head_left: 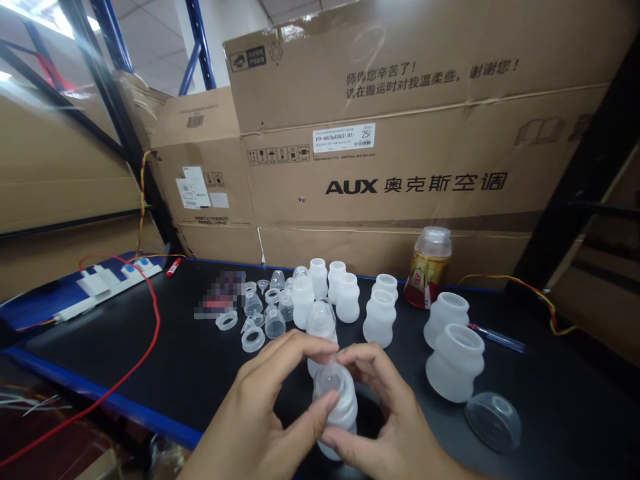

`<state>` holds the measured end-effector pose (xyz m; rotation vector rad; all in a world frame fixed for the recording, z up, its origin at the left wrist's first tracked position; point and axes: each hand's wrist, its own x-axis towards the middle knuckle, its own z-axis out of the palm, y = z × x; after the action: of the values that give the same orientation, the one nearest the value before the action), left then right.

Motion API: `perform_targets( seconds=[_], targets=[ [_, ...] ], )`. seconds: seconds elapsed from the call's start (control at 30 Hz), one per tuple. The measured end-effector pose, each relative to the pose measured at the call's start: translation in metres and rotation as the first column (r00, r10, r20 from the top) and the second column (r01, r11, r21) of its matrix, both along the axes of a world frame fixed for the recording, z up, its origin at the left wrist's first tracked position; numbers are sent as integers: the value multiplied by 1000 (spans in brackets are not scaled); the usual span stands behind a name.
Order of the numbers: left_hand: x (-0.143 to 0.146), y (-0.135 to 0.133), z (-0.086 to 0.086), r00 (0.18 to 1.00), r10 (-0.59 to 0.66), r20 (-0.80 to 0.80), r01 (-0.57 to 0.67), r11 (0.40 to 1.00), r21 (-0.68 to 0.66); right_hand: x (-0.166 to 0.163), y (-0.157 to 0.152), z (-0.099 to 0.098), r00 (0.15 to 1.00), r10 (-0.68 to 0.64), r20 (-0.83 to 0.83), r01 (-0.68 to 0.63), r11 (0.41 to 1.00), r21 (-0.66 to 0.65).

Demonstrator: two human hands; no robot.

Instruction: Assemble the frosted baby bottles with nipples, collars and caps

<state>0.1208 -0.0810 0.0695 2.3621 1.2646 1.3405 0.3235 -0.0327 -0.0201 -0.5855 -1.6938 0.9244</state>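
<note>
My left hand point(273, 393) and my right hand point(387, 407) curve round the top of a frosted white baby bottle point(345, 408) at the front of the table. Thumbs and fingertips of both press on its neck, where a translucent round piece point(330, 379) sits; its exact kind is hard to make out. Just behind stands another bottle with a clear dome cap point(321, 319), its lower part partly hidden by my fingers. To the right are two open bottles point(455, 365) and a loose clear dome cap point(493, 420).
Several open bottles point(347, 299) stand further back. Translucent rings point(253, 339) and small caps point(275, 322) lie to the left. A jar with a red and gold label point(427, 270), a pen point(497, 338) and a red cable point(150, 333) are also there. Cardboard point(415, 153) walls the back.
</note>
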Motion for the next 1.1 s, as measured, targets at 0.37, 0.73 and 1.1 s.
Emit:
perform_targets(
  seconds=[0.37,0.73,1.1],
  targets=[
    [5,6,-4,999,20,40,-20,1000,1,2,0,2,1000,-17,0,17,999,-29],
    [1,9,-13,997,4,72,3,996,-92,1,1,-3,1000,21,12,-20,998,-56],
    [-15,4,-35,988,10,155,1,997,-72,2,7,-1,999,50,-22,-48,996,76]
  ],
)
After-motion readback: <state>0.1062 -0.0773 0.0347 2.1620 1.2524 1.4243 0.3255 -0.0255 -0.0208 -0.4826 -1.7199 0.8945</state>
